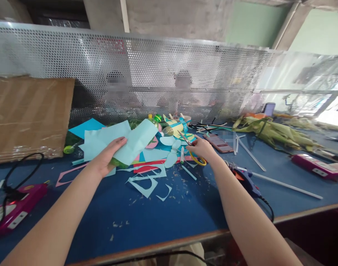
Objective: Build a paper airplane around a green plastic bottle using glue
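Note:
My left hand is closed on a light blue sheet of paper, which is bent upward at its right side. The thumb side lies over the sheet, and some of the fingers are hidden. In my right hand is a pair of scissors with a yellow handle, its blades pointing up and left toward the pile. Between the hands lie light blue cut-out shapes and paper offcuts. Behind them is a yellow and blue paper craft piece. A glue stick or marker lies near the scissors.
A phone, a blue glue gun and white glue sticks lie on the right. Beyond are corn husks and a pink power strip. Another power strip and cardboard are left. A perforated metal screen stands behind.

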Demonstrator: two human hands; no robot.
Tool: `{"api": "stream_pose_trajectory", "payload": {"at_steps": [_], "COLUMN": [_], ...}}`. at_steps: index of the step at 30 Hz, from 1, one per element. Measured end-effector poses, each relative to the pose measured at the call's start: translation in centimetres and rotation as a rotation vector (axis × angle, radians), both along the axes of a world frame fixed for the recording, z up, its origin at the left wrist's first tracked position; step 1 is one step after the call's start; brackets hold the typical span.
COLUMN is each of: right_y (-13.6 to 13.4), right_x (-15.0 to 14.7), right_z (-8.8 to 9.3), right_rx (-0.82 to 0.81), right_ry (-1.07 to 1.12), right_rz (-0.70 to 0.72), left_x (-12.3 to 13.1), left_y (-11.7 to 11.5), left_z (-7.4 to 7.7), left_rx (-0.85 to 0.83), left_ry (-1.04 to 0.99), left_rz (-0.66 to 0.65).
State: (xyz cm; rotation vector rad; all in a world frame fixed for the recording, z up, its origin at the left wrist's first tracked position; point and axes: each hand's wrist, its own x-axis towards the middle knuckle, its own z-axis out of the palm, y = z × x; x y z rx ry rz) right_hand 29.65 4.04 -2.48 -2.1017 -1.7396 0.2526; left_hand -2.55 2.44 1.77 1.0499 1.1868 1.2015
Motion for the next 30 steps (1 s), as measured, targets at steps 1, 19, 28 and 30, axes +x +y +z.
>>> {"api": "stream_pose_trajectory", "payload": {"at_steps": [1,19,28,30], "right_y": [-0.1,-0.6,-4.3,-4.0], "right_x": [-0.2,0.4,-2.6,-1.4], "right_z": [-0.1,0.9,2.2,2.7], "right_rx": [-0.006,-0.123,-0.466,-0.409], "right_ry": [-0.015,-0.132,-0.084,-0.089], "right_rz": [0.007,0.042,0.378,0.331], "left_x": [-0.1,-0.3,3.0,3.2], "left_y": [0.1,0.0,-2.0,-2.3], "left_z": [-0.1,-0.2,-2.4,-2.4], "left_rx": [0.001,-0.009,-0.049,-0.009], "left_ry": [-0.016,-0.029,0.335,0.448], "left_rz": [-0.014,-0.015,-0.265,-0.292]}}
